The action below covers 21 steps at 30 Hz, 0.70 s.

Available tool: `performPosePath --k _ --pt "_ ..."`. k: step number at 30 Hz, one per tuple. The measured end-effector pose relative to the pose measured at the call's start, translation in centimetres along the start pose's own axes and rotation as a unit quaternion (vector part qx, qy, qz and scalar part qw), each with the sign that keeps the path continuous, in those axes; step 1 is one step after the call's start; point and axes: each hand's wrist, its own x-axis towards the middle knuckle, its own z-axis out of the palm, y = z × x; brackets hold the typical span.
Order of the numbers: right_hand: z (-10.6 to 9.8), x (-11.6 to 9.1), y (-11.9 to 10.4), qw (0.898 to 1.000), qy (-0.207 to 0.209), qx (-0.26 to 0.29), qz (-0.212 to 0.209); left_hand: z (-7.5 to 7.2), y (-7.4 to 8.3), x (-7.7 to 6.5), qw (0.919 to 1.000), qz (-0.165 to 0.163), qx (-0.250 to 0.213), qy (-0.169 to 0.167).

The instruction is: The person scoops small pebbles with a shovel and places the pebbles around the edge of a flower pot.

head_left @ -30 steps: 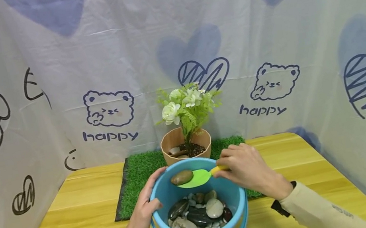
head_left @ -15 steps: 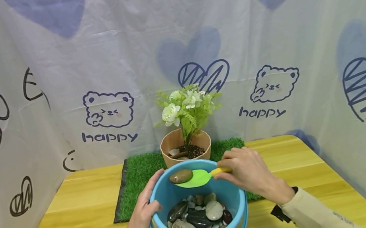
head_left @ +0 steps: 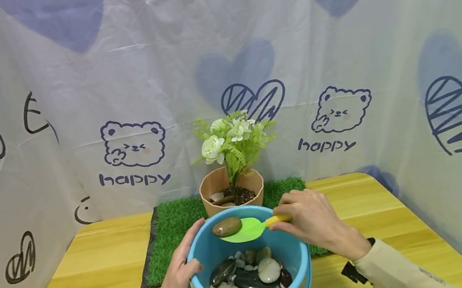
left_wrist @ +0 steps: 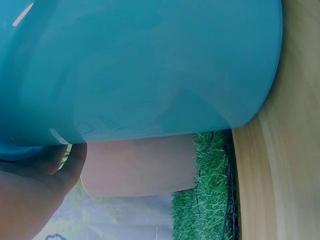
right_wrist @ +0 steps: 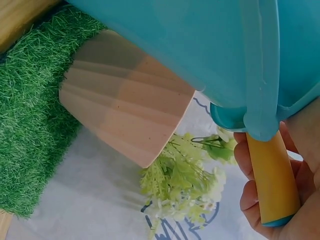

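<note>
A blue bucket (head_left: 196,285) with stones at its bottom stands on the table. My left hand (head_left: 176,280) grips its left rim, thumb at the inner side and fingers outside; the left wrist view shows the bucket's outer wall (left_wrist: 150,65). In my right hand (head_left: 312,217) is a small trowel with a yellow handle (right_wrist: 272,180), the fingers curled round it. Over the bucket's mouth its green blade (head_left: 247,229) carries a smooth brown stone (head_left: 227,226). Below lie a pale round stone (head_left: 269,270), dark stones (head_left: 249,282) and small white pebbles.
Just behind the bucket, a peach flowerpot (head_left: 208,201) with white flowers (head_left: 212,150), dark soil and a few stones stands on a green turf mat (head_left: 155,263). Both rest on a wooden table (head_left: 84,280). A printed white curtain (head_left: 183,80) encloses the back and sides.
The head view has shifted slightly, so the scene sits a little lower and further left. Both hands, the bucket and the stone on the trowel keep nearly the same arrangement.
</note>
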Motion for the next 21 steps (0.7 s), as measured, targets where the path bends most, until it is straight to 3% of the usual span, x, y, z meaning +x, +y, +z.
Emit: performPosePath --k 14,21 --pt "-0.4 -0.7 0.4 0.999 0.046 -0.002 -0.019 -0.2 0.1 0.2 0.9998 0.018 0.0 -0.009" --pt "-0.5 -1.3 0.8 0.998 0.056 -0.005 -0.002 -0.1 0.1 -0.1 0.9999 0.013 -0.007 -0.007"
